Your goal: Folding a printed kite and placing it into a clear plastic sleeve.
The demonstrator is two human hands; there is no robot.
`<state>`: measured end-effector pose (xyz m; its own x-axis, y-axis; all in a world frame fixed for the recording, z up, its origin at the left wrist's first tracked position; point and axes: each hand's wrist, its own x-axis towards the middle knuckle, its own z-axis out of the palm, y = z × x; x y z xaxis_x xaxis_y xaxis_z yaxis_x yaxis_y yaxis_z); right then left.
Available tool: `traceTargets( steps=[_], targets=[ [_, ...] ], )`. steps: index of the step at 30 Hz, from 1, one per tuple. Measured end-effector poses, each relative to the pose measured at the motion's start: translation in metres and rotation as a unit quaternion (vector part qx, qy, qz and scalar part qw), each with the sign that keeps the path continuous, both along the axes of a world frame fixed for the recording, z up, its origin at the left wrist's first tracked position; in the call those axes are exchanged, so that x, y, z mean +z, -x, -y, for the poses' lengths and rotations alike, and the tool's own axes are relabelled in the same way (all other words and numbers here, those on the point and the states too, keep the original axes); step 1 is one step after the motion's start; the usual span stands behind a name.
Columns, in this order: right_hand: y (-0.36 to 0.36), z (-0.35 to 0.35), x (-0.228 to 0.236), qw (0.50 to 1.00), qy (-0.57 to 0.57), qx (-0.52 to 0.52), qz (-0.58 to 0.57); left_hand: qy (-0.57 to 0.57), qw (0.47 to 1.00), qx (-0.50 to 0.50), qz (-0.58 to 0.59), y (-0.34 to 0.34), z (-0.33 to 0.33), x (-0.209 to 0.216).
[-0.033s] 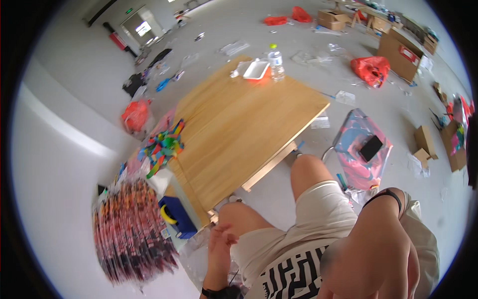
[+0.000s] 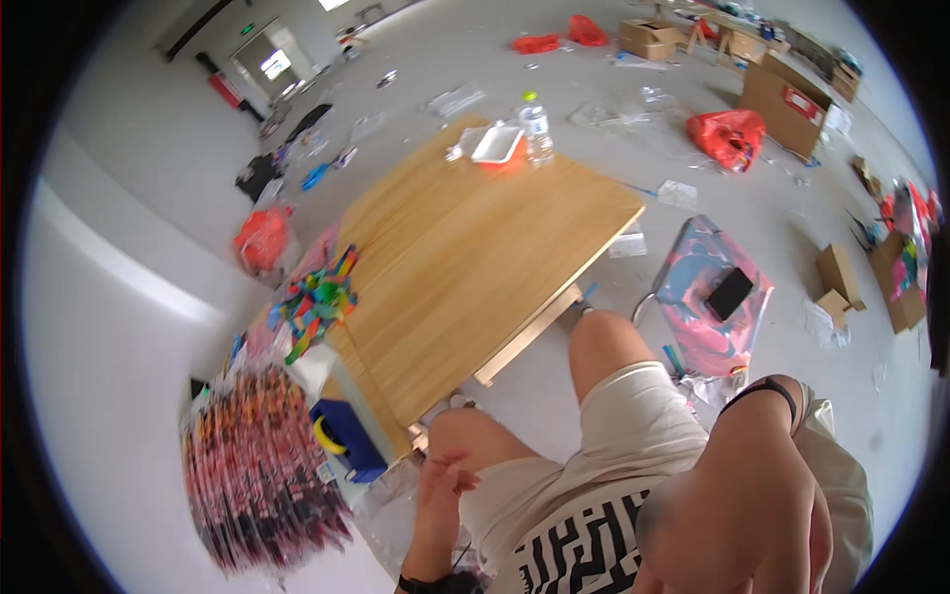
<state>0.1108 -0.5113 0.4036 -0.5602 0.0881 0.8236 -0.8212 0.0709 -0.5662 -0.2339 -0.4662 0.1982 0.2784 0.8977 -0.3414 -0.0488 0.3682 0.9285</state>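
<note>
My left hand (image 2: 445, 485) hovers by my left thigh, near the table's near left corner, its fingers loosely bent and apart with nothing in them. My right hand (image 2: 737, 505) is raised very close to the camera at the lower right. A black band circles that wrist, and I cannot make out the fingers. In front of me stands a wooden table (image 2: 475, 267). A dark blue box-like thing with a yellow curved part (image 2: 348, 444) sits beyond my left hand. Colourful strips (image 2: 319, 302) lie heaped at the table's left edge.
A clear bottle (image 2: 535, 134) and a white tray (image 2: 498, 146) stand on the table's far end. Left is a tall stack of plastic-wrapped packets (image 2: 257, 470). Right, a pink-and-blue covered stool (image 2: 693, 287) bears a black phone (image 2: 730, 294). Red bags (image 2: 730, 139) and cardboard boxes (image 2: 787, 104) litter the floor.
The view has turned slightly, so the table and the room sit a little further left in the picture. My hands have hardly moved.
</note>
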Motion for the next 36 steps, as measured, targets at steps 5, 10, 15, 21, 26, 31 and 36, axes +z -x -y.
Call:
traceTargets(
  steps=[5, 10, 15, 21, 26, 31, 36],
  targets=[
    [-0.064, -0.010, -0.016, 0.992, -0.114, -0.038, -0.033, -0.020, 0.970, -0.228, -0.080, -0.063, -0.014, 0.023],
    [-0.161, 0.036, -0.110, 0.901, 0.208, -0.364, -0.108, 0.049, 0.943, -0.329, 0.019, -0.168, -0.047, 0.048],
    [-0.238, 0.039, -0.241, 0.626, 0.486, -0.592, -0.142, 0.202, 0.918, -0.300, 0.165, -0.282, -0.073, 0.041],
    [-0.293, 0.077, -0.373, 0.323, 0.483, -0.763, 0.284, 0.178, 0.946, -0.249, 0.110, -0.416, -0.112, -0.029],
    [-0.298, 0.082, -0.404, 0.200, 0.303, -0.765, 0.532, 0.180, 0.983, -0.021, -0.001, -0.472, -0.136, -0.126],
    [-0.288, 0.078, -0.381, 0.232, 0.299, -0.706, 0.599, 0.102, 0.983, 0.076, -0.136, -0.519, -0.130, -0.244],
    [-0.295, 0.070, -0.383, 0.203, 0.246, -0.734, 0.600, 0.082, 0.971, -0.107, -0.198, -0.516, -0.144, -0.282]
  ],
)
